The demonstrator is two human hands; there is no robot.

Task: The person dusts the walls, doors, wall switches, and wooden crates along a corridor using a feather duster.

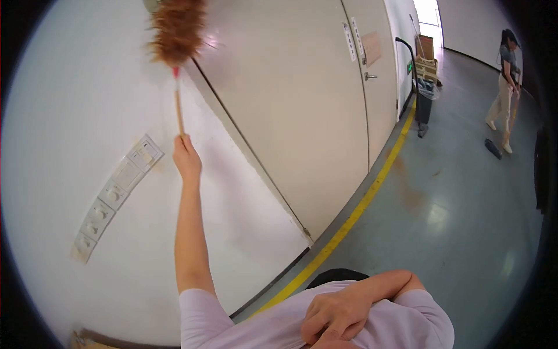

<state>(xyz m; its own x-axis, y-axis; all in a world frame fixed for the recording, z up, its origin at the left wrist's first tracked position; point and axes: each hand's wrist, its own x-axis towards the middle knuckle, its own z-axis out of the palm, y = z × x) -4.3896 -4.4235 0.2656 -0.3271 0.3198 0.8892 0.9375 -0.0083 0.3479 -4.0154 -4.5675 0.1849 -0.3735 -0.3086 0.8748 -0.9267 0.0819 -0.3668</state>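
My left hand [187,158] is raised at the end of my outstretched arm, its fingers wrapped round the light wooden handle of a feather duster [177,29]. The duster's fluffy brown head is at the top of the view, in front of the white wall [133,104] and beside the door frame; whether it touches them I cannot tell. My right hand [337,314] is bent in against the chest of my pale shirt [261,314]. Its fingers are curled, and what they hold, if anything, is hidden.
A slanting row of switches and dials [116,192] is on the wall left of my arm. Beige double doors [290,99] stand ahead. A yellow line [354,215] runs along the floor. Further off are a dark bin [423,107] and a person [507,87] holding a long-handled tool.
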